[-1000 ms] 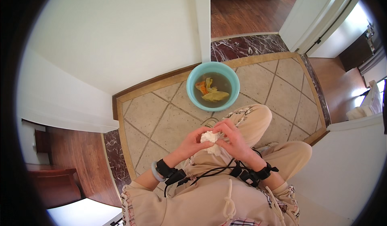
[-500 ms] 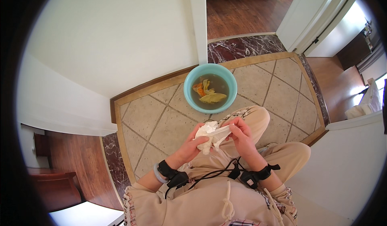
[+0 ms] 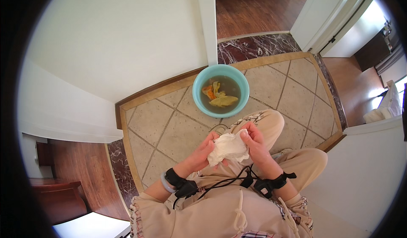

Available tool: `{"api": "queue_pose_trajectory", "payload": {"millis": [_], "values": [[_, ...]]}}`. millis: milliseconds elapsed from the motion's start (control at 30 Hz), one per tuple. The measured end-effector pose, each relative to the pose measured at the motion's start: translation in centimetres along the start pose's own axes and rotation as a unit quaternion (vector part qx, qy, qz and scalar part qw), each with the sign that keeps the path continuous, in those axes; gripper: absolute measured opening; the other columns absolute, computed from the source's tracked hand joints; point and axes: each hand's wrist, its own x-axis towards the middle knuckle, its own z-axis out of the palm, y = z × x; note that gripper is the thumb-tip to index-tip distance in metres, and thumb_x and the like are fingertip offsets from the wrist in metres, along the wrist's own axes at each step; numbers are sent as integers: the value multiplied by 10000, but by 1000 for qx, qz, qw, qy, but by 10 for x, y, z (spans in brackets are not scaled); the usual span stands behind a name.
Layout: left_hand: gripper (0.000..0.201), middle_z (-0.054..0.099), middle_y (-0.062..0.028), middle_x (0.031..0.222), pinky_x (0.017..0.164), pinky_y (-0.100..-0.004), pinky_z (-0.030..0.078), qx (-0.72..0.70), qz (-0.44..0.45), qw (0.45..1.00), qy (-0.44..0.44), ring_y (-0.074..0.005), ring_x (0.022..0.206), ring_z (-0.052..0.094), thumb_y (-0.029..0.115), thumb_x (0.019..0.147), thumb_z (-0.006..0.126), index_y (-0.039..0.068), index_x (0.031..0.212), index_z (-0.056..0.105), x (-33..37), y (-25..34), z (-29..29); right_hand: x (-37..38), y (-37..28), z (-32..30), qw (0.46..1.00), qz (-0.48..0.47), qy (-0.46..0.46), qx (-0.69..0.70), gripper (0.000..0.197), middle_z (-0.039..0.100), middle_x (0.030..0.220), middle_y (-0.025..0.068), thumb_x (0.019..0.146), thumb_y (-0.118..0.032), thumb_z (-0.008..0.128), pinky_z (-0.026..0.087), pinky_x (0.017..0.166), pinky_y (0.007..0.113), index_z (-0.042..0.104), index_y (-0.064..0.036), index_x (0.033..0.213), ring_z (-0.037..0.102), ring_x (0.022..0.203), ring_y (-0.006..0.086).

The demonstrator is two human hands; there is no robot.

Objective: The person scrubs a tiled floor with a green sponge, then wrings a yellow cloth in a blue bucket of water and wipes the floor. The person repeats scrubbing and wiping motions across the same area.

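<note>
Above my lap a crumpled white tissue (image 3: pixel 229 148) is stretched between both hands. My left hand (image 3: pixel 204 150) grips its left edge, with some fingers hidden underneath. My right hand (image 3: pixel 256 142) pinches the opposite edge, thumb on top. Beyond the hands, a light blue basin (image 3: pixel 196 94) stands on the tiles, holding murky water. In that water lie a yellow cloth (image 3: pixel 224 101) and an orange cloth (image 3: pixel 208 91), both wet and bunched. Neither hand touches the basin.
Black cables (image 3: pixel 220 182) run across my lap between the wrist straps. A white wall (image 3: pixel 123 38) rises at the left behind the basin. Dark marble thresholds (image 3: pixel 254 49) edge the tiled floor (image 3: pixel 157 119). At the lower left is a dark wooden chair (image 3: pixel 59 197).
The white tissue has gone from bunched to spread wider between my hands. My right hand has shifted slightly to the right. The basin and cloths stay put.
</note>
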Motion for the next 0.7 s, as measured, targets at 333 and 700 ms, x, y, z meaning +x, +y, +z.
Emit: {"api": "queue_pose_trajectory", "payload": {"millis": [333, 700], "values": [[451, 619, -106, 1119, 472, -248, 442, 48, -15, 992, 112, -166, 760, 645, 467, 1024, 477, 205, 1359, 327, 0, 17, 13, -1, -20, -15, 975, 21, -110, -191, 332, 564, 858, -23, 761, 36, 782, 422, 680, 225, 476, -85, 807, 484, 784, 48], [384, 584, -91, 1222, 564, -241, 546, 117, -76, 986, 89, -148, 804, 644, 116, 863, 711, 159, 1105, 415, 0, 29, 20, -2, -28, -20, 981, 1, -93, -169, 285, 548, 848, -14, 819, 49, 697, 446, 729, 237, 441, -77, 799, 570, 863, 74]]}}
